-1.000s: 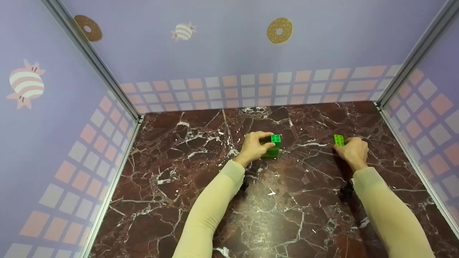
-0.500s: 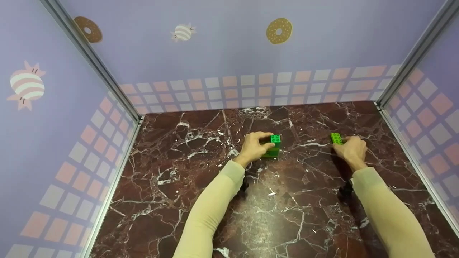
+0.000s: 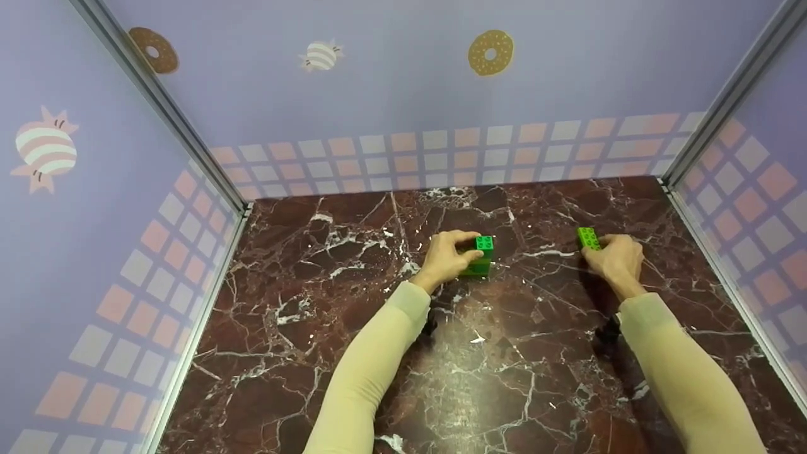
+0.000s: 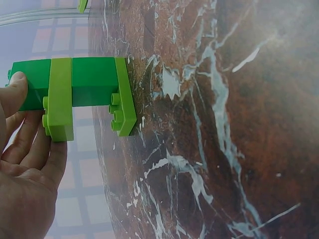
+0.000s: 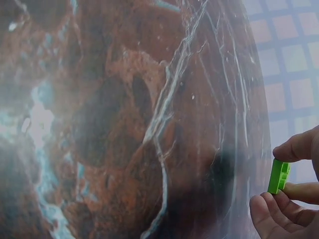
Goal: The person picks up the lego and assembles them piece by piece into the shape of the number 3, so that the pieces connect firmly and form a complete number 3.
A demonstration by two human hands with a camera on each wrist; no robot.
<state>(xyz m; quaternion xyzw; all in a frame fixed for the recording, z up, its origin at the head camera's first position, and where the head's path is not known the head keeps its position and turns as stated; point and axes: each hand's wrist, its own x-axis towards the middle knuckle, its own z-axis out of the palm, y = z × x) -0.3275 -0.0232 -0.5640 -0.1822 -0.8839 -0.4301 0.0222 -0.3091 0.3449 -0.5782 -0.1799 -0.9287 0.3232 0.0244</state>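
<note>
A stack of toy building bricks stands on the dark red marbled table. Its top dark green brick (image 3: 484, 243) has studs facing up, and lime bricks alternate with dark green ones down to a lime base brick (image 4: 124, 97). My left hand (image 3: 442, 258) grips the stack near its top, the thumb on the top brick in the left wrist view. To the right, my right hand (image 3: 616, 258) pinches a lime brick (image 3: 587, 238) between thumb and fingers, studs up in the head view. The right wrist view shows that lime brick (image 5: 279, 176) held above the table.
The marbled table (image 3: 328, 353) is enclosed by a lilac back wall (image 3: 403, 82) and side walls with printed squares, doughnuts and sweets. Grey metal strips (image 3: 170, 113) run along the corners and side edges.
My right hand has shifted slightly forward and left, and the lime brick has turned a little, its far end swinging left. The left hand and the stack have stayed put.
</note>
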